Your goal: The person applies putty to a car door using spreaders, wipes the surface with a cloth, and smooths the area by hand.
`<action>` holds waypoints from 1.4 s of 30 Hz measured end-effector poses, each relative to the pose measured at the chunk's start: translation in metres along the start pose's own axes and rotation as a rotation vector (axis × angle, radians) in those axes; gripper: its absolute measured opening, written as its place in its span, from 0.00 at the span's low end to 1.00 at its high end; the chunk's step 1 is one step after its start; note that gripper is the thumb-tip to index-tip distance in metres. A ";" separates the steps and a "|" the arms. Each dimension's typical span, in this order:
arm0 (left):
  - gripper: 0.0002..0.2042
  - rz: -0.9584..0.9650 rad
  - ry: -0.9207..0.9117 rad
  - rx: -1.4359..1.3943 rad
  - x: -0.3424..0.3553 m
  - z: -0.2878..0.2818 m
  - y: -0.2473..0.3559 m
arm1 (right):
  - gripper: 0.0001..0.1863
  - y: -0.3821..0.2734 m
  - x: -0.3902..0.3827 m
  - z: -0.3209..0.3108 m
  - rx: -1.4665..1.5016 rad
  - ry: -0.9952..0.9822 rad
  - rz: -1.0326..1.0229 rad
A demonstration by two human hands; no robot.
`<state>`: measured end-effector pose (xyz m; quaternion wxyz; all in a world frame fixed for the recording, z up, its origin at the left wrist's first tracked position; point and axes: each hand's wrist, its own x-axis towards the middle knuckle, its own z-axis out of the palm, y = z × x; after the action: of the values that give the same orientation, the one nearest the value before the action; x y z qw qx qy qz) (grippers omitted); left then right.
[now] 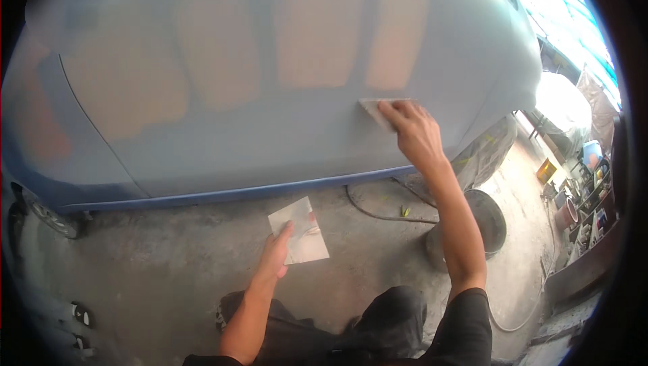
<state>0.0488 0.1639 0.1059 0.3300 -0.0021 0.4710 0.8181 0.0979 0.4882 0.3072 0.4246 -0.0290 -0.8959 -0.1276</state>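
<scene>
"Please, what is the biggest thing?"

"It is the car [317,126], grey-blue, which fills the upper part of the view. On its side are pale tan patches [317,35], standing next to each other."

"And after these?"

"A dark bucket [491,221], low on the right. Smaller is the white board [309,249], held in front of the car, apart from it. The left hand [275,250] grips its edge, thumb on top, near a little reddish paste [312,217]."

"What is smallest?"

"The flat scraper [373,112]. It seems to touch the car just below the rightmost patch. The right hand [415,130] is closed around it, fingers pressing on the blade."

"Which step is this?"

"In my judgement, spreading or smoothing with the scraper. The next move calls for steady, even pressure along its edge, I believe."
</scene>
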 end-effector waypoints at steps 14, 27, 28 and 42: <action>0.24 0.057 -0.073 -0.013 0.016 -0.011 -0.012 | 0.23 0.043 0.163 -0.118 0.000 0.260 0.000; 0.23 0.002 -0.034 -0.042 -0.005 -0.001 0.006 | 0.35 0.030 0.118 -0.068 -0.087 0.237 -0.134; 0.24 0.001 -0.031 -0.043 -0.006 0.000 0.007 | 0.35 0.026 0.109 -0.061 -0.087 0.233 -0.132; 0.25 0.005 -0.068 -0.087 0.002 -0.008 0.000 | 0.32 -0.003 -0.016 0.022 -0.084 0.120 -0.133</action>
<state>0.0449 0.1591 0.1004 0.3433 0.0126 0.4233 0.8383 0.0911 0.4914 0.2807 0.4665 0.0206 -0.8626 -0.1944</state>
